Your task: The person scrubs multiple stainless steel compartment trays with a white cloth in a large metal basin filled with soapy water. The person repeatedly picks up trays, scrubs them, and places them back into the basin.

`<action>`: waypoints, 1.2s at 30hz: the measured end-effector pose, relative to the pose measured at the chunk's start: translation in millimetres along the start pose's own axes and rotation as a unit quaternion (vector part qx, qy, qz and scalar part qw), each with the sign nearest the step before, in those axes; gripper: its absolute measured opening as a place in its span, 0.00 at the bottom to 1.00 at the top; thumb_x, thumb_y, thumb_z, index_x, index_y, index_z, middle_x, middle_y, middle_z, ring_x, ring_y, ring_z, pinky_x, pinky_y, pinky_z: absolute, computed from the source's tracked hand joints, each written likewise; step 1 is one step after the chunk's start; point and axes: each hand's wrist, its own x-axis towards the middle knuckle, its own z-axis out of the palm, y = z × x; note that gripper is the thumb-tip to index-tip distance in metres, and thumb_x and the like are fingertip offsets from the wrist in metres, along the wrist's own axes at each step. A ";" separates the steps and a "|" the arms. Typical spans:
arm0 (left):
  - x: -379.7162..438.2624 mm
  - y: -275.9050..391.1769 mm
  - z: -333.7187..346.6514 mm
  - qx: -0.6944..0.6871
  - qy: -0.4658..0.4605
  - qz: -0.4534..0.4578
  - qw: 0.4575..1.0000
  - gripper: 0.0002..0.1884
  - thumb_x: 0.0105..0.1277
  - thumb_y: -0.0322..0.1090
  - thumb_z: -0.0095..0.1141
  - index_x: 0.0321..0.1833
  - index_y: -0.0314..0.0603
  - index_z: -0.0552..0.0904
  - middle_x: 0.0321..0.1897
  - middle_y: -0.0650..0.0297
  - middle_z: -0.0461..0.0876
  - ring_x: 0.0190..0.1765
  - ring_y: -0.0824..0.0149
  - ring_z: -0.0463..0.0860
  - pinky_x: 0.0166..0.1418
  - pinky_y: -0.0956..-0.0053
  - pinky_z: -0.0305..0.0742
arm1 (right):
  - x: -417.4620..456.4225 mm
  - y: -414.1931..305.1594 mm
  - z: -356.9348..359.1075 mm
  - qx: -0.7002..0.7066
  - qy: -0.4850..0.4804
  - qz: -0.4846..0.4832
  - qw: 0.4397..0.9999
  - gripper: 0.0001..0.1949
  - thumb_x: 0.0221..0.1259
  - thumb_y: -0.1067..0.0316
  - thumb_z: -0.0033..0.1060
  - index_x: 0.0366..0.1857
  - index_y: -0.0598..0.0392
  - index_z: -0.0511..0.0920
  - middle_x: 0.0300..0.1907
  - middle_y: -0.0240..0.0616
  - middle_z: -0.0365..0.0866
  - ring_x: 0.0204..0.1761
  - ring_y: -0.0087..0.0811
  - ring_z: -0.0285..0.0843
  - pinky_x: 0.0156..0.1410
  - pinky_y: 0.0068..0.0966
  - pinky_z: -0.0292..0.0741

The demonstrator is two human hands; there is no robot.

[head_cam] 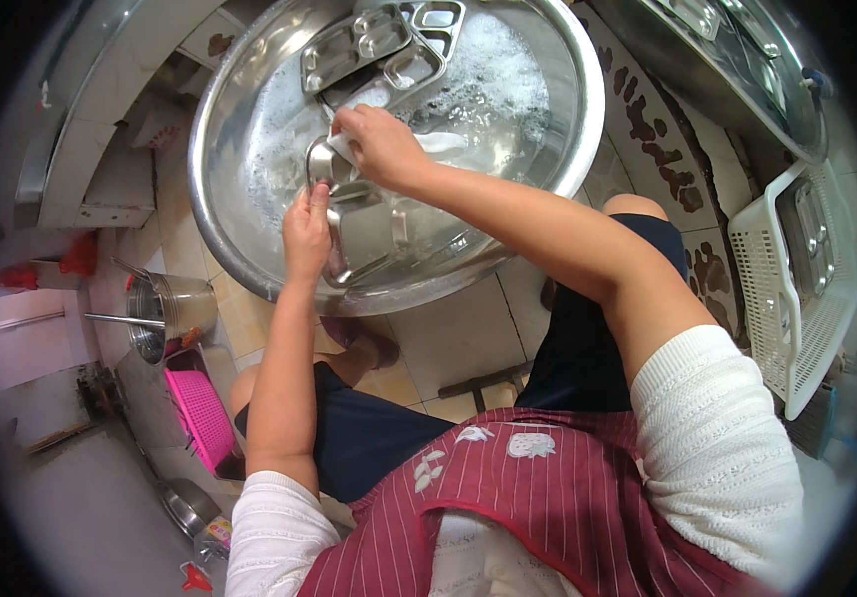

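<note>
A compartment tray of stainless steel [366,233] is tilted inside a wide steel basin [213,190] of soapy water. My left hand [307,230] grips its left edge, the thumb lying over the rim. With my right hand [380,142] I press a white cloth [439,142] against the tray's upper compartments; part of the cloth trails to the right, and the fingers hide some of it. Beyond my hands, more steel compartment trays [357,46] lie heaped at the basin's far side. White suds [503,71] float around them.
To the right, a white plastic basket [760,261] holds steel trays [809,231]. A steel sink [734,67] stands above it. At left are a metal bucket [189,298] with a protruding handle, a pink basket [201,418] and a steel bowl [188,504]. My knees flank the basin's near side.
</note>
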 end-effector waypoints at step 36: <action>8.1 1.8 -1.0 -0.233 0.177 -0.141 0.946 0.10 0.68 0.37 0.47 0.39 0.38 0.76 0.29 0.68 0.77 0.28 0.77 0.73 0.29 0.82 0.68 | -38.7 96.4 3.6 -0.125 -0.272 0.331 0.895 0.10 0.42 0.66 0.58 0.30 0.56 0.81 0.37 0.52 0.80 0.40 0.46 0.79 0.47 0.37 0.74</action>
